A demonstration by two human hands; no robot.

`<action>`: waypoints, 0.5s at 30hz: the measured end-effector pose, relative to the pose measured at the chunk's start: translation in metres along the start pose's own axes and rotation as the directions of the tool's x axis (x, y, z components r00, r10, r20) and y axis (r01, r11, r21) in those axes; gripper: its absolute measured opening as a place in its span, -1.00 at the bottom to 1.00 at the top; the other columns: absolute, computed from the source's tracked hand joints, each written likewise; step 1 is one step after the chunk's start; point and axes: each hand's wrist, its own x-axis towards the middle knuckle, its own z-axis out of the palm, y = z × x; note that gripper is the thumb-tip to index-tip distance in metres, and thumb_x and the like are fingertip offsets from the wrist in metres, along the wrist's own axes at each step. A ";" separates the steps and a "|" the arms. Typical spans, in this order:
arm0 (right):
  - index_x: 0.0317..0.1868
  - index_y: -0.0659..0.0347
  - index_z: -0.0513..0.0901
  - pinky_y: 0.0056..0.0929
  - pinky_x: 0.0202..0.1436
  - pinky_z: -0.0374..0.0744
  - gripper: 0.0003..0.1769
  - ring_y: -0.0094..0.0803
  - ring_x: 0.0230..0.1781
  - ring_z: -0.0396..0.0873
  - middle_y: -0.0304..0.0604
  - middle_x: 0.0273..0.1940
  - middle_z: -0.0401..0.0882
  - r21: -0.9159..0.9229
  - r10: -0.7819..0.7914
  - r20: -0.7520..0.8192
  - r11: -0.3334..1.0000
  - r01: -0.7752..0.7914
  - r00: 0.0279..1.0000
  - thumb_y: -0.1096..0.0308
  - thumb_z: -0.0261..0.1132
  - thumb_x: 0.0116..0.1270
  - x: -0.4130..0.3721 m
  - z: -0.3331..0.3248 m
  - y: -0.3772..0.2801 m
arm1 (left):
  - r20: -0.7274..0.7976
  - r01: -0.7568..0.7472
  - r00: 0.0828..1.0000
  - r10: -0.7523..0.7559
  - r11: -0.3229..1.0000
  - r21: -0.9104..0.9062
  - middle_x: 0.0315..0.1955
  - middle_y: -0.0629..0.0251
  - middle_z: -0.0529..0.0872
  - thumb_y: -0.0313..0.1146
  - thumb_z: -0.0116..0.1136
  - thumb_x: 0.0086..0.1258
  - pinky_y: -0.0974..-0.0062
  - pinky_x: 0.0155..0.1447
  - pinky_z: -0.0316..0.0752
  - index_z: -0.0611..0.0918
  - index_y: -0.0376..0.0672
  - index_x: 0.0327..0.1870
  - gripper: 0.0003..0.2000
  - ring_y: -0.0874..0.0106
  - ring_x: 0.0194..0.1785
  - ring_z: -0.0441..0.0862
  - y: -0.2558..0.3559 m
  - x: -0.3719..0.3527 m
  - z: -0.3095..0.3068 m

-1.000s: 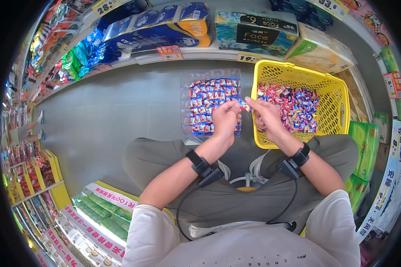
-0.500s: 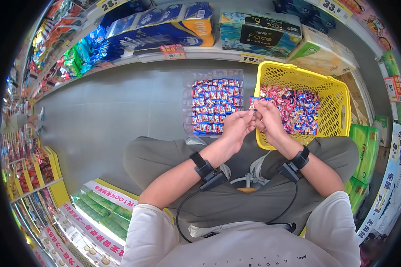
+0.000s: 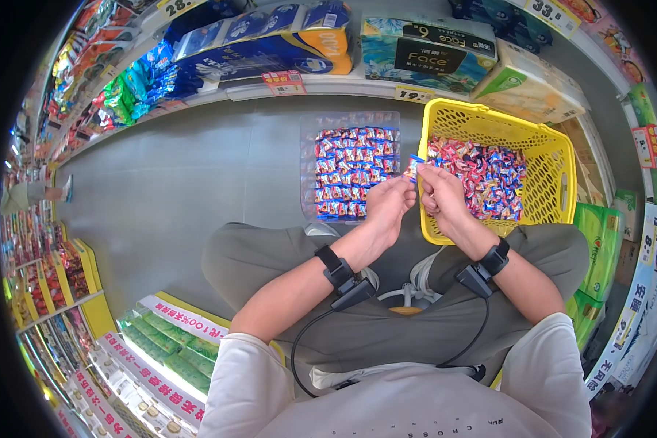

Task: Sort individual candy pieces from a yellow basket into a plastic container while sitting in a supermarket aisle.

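Observation:
My left hand (image 3: 388, 206) and my right hand (image 3: 438, 194) meet in front of me, both pinching one small wrapped candy (image 3: 414, 167) between the fingertips. Just beyond the left hand lies a clear plastic tray (image 3: 310, 146) on the floor, filled with neat rows of red and blue candies. A yellow plastic basket (image 3: 555, 157) stands to the right of the tray, holding a loose heap of the same candies. The held candy hovers over the gap between tray and basket. Black bands with cables sit on both wrists.
I sit on a grey shop floor (image 3: 175, 182) between shelves. Tissue packs (image 3: 423, 47) and blue packs (image 3: 255, 51) fill the shelf ahead; green packs (image 3: 598, 241) stand at the right. Snack racks (image 3: 58, 285) line the left. Another person's feet (image 3: 33, 191) show far left.
Both hands have drawn back toward me and slightly right from above the tray's edge, coming closer together around the candy, which now stands more upright between the fingertips.

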 end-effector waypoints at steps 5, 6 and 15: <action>-0.21 0.13 0.45 -0.61 -0.71 0.06 -0.88 -0.66 -0.75 0.18 -0.36 -0.54 0.33 0.133 0.076 -0.054 0.989 -0.068 0.996 0.31 0.22 0.42 -0.002 0.001 0.004 | -0.273 -0.048 0.962 0.029 0.997 -0.061 -0.40 0.35 0.59 -0.43 0.10 0.49 0.60 -0.33 0.50 0.57 -0.26 -0.19 -0.91 0.54 -0.39 0.55 -0.003 0.037 -0.020; -0.21 0.13 0.45 -0.61 -0.71 0.06 -0.88 -0.66 -0.75 0.18 -0.36 -0.54 0.33 0.134 0.076 -0.054 0.989 -0.068 0.996 0.31 0.22 0.42 -0.002 0.002 0.004 | -0.300 -0.055 0.953 0.028 0.995 -0.079 -0.46 0.38 0.56 -0.40 0.11 0.49 0.60 -0.44 0.42 0.56 -0.23 -0.23 -0.90 0.55 -0.47 0.51 -0.004 0.049 -0.025; -0.29 0.08 0.38 -0.59 -0.72 0.05 -0.82 -0.64 -0.77 0.17 -0.36 -0.56 0.32 0.133 0.103 -0.017 0.986 -0.100 0.995 0.30 0.23 0.39 -0.005 0.003 0.002 | -0.588 0.110 0.801 -0.108 0.993 -0.032 -0.56 0.38 0.48 -0.39 0.09 0.47 0.42 -0.62 0.12 0.54 -0.17 -0.35 -0.86 0.51 -0.68 0.26 -0.021 0.147 -0.086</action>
